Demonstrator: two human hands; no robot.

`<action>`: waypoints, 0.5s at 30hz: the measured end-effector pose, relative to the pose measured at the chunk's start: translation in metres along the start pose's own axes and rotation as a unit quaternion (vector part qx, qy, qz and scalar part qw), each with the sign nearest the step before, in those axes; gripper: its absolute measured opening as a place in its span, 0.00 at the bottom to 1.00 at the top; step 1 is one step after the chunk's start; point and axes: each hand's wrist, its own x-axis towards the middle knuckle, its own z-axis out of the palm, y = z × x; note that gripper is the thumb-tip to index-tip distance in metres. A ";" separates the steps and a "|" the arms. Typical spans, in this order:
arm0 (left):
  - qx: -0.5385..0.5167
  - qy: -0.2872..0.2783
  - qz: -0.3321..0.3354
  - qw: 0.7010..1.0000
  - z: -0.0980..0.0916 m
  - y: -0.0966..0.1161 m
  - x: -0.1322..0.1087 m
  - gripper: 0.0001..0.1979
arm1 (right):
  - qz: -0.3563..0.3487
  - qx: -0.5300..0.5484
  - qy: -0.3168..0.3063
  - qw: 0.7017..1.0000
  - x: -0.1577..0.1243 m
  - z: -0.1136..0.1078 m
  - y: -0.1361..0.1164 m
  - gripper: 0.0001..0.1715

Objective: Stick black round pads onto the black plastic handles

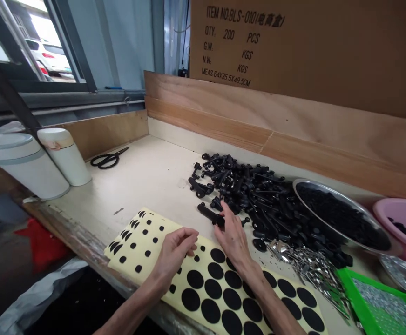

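My right hand (233,235) has its thumb and fingers closed around one end of a black plastic arm-like part (208,213), at the near edge of a heap of similar black parts (259,190). Over the yellow sticker sheet (170,225), my left hand (178,246) has its thumb and fingertips pinched together. Whatever is between those fingertips is too small or hidden to make out. Black round stickers (213,288) in large and small sizes cover the sheet, and my right forearm hides some of them.
Black scissors (105,160) and two pale flasks (65,158) are at the left. On the right are a metal bowl (342,216), a pink basin (398,209), loose metal pieces (311,265) and a green tray (355,293). Wooden boards (224,121) edge the back.
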 end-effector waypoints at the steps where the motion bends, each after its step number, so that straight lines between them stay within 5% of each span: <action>1: -0.013 0.004 -0.005 1.000 -0.001 -0.001 0.000 0.15 | 0.010 0.004 0.006 1.000 0.003 0.003 0.002 0.36; 5: -0.112 0.016 -0.015 0.993 -0.003 0.000 0.002 0.19 | 0.065 0.074 0.014 0.995 -0.006 0.014 -0.014 0.40; 10: -0.257 -0.024 0.002 0.966 -0.006 -0.003 0.005 0.21 | 0.159 0.298 -0.070 0.939 -0.045 0.029 -0.043 0.41; 15: -0.268 0.004 -0.024 0.963 -0.008 -0.007 0.007 0.19 | 0.178 0.299 0.019 0.937 -0.048 0.012 -0.035 0.19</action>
